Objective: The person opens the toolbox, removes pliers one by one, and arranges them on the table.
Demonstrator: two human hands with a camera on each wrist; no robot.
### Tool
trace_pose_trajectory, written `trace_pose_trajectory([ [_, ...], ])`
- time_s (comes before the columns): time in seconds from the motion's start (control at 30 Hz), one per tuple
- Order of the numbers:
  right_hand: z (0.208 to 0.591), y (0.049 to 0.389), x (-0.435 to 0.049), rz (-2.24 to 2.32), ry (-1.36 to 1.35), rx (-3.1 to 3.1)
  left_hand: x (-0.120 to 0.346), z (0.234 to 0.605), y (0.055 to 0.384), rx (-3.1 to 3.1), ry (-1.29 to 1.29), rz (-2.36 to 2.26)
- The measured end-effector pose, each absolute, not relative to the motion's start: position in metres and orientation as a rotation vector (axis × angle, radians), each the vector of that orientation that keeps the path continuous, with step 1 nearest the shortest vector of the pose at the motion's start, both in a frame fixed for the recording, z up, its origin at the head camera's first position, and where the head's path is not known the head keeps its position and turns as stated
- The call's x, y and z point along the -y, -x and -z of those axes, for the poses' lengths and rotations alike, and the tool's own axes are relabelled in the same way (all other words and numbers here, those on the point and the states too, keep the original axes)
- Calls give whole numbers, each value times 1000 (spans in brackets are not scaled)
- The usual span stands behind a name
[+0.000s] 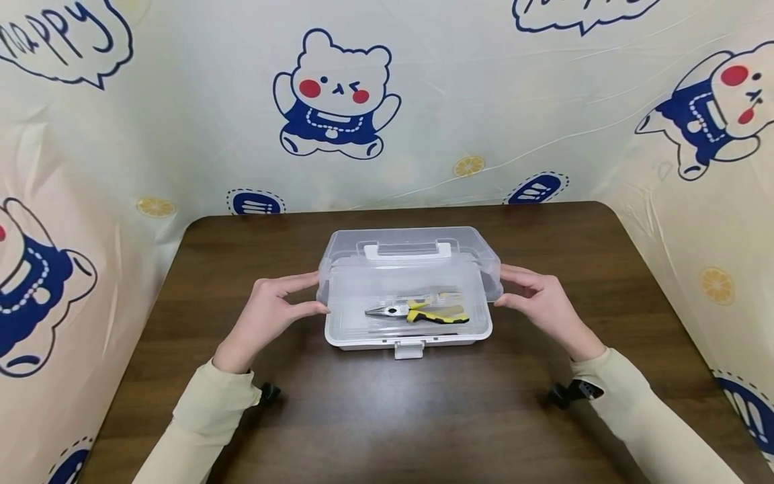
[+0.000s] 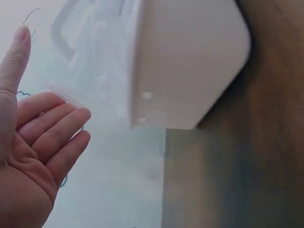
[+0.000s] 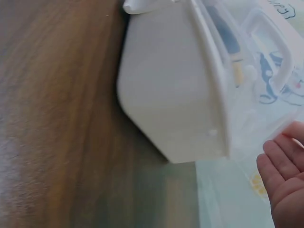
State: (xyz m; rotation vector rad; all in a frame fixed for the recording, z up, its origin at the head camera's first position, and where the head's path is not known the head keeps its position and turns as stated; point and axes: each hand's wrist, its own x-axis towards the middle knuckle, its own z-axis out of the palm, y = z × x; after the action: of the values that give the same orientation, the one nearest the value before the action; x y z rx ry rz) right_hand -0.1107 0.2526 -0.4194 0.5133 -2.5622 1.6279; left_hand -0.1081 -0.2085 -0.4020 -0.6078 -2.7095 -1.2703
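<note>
The left hand (image 1: 272, 312) and right hand (image 1: 541, 302), thumbs spread from fingers, are touching opposite sides of the raised translucent lid (image 1: 408, 236); its toolbox (image 1: 359, 344) is resting on the table (image 1: 387, 417). The plastic is probably proving light, stiff and slippery, favouring both side edges.

"What lies beyond the brown table (image 1: 375, 417)?"
"A pale cloth (image 1: 435, 101), a winking bear (image 1: 335, 97) on its far side."
"And left and right?"
"Tilted bears (image 1: 704, 114), plus orange slices (image 1: 717, 286); far left, a bubble (image 1: 63, 44) reading 'happy'."
</note>
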Motion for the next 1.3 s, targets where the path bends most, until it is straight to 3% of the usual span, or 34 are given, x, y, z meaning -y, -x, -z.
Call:
trace_pose_trajectory([
  [0.47, 386, 116, -243, -1640, -262, 2519, 196, 373, 117, 2630, 431, 1269],
  [0.77, 380, 142, -235, -1644, -170, 2492, 188, 364, 143, 2628, 225, 1404],
  [1.03, 410, 155, -236, -1594, -387, 2581, 190, 399, 159, 2489, 273, 1823],
  [1.3, 430, 171, -238, -1892, -596, 2567, 182, 435, 168, 2388, 336, 2001],
])
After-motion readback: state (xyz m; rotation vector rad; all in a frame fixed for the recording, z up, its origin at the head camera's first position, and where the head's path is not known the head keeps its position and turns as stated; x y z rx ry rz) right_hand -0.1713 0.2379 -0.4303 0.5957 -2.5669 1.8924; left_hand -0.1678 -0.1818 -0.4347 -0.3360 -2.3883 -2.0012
